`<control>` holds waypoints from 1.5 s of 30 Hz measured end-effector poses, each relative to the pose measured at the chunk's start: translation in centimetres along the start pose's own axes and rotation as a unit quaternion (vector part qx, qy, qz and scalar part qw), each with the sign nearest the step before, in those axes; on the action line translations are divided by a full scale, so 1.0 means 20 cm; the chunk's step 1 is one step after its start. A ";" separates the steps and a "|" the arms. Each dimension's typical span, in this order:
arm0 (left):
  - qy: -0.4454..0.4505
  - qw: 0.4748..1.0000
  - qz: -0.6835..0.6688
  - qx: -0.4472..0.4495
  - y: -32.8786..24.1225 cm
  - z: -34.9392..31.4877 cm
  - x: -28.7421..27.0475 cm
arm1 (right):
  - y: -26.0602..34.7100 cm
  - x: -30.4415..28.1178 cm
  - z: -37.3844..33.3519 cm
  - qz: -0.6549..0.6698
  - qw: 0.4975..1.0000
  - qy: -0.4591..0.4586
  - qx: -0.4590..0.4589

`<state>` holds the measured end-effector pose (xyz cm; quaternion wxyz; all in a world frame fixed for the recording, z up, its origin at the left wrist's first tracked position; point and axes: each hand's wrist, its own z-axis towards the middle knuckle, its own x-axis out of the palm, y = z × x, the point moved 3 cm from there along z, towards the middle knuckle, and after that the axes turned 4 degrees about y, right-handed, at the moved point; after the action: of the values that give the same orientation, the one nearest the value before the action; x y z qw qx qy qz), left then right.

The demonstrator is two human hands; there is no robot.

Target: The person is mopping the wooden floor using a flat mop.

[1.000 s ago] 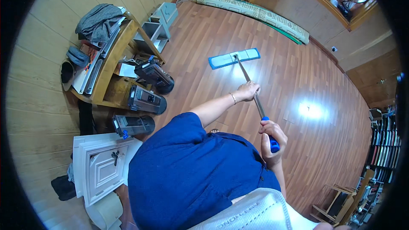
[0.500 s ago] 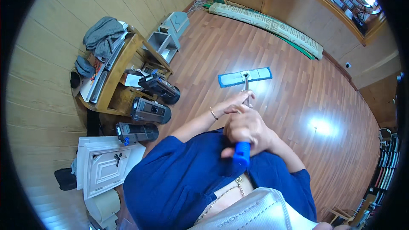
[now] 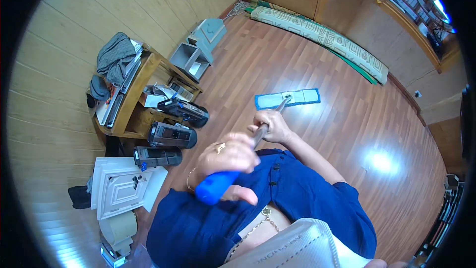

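A flat mop with a wide blue-edged pad (image 3: 270, 100) lies on the wood floor ahead of me. Its metal pole slants up toward my body and ends in a blue grip (image 3: 213, 188). Wrapped round the upper pole, just above the blue grip, is my left hand (image 3: 229, 156), a little blurred, with a ring and a bracelet. My right hand (image 3: 273, 125) is closed round the pole farther down, nearer the pad.
At left stand a wooden shelf (image 3: 148, 69) with papers and a grey cloth, several black devices (image 3: 172, 135), a white cabinet door (image 3: 119, 194) and a grey box unit (image 3: 191, 59). A rolled rug (image 3: 322, 37) lies along the far wall. Light reflects off the floor at right.
My hands have traded places on the pole: the left now has the top end and the right the lower part. The grip end has swung left; the pad has shifted slightly.
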<state>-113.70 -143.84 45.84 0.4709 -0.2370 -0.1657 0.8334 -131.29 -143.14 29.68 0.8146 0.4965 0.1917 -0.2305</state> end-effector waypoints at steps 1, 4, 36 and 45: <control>0.007 1.000 -0.009 -0.002 0.01 -0.01 -0.03 | -0.05 0.01 0.01 0.009 1.000 0.018 0.000; -0.011 0.997 -0.068 -0.020 -0.01 0.01 -0.04 | -0.23 0.08 -0.06 -0.057 0.995 0.072 0.048; 0.261 0.938 -0.126 -0.190 1.36 0.13 -0.78 | -1.22 -0.36 0.50 -0.312 0.869 0.075 0.376; 0.225 0.903 -0.362 -0.049 1.30 0.33 -1.31 | -0.82 -0.08 0.75 -0.269 0.906 0.086 0.315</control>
<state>-124.05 -179.80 44.63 0.7528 -0.3650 -0.1704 0.5206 -140.70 -162.93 25.31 0.5034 0.6746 0.3044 -0.4459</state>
